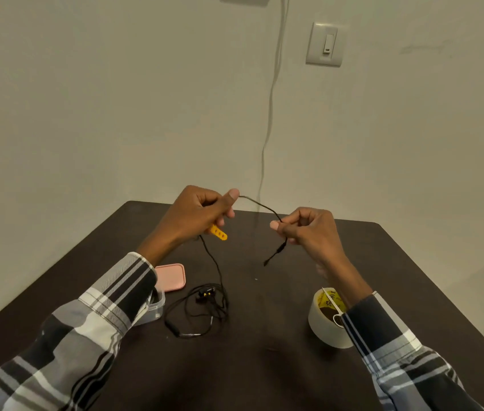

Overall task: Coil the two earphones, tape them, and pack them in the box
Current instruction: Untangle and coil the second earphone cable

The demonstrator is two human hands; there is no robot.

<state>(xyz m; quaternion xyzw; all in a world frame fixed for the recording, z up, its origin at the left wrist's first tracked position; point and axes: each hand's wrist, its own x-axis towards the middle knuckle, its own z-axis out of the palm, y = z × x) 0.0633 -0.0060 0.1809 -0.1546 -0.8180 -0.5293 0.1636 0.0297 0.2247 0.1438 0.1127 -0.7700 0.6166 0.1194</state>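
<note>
Both hands raised above the dark surface, held apart; left hand pinches a black earphone cable between thumb and fingers and also grips a yellow perforated strip; right hand pinches the same cable further along, its plug end dangling below the fingers. From the left hand the cable drops to a loose tangle lying on the surface, earbuds among it; cannot tell whether this heap is one earphone or both. Clear box sits at the left, partly hidden by the sleeve; pink lid just beside it. Tape roll stands near the right forearm, a small pair of scissors resting on top, partly hidden by the cuff.

Risks, as judgement: the slack tangle may knot or drag along as loops are drawn up; the thin cable may slip from either pinch and the coil spring open; the right sleeve may knock the tape roll; the strip crowds the left grip.
</note>
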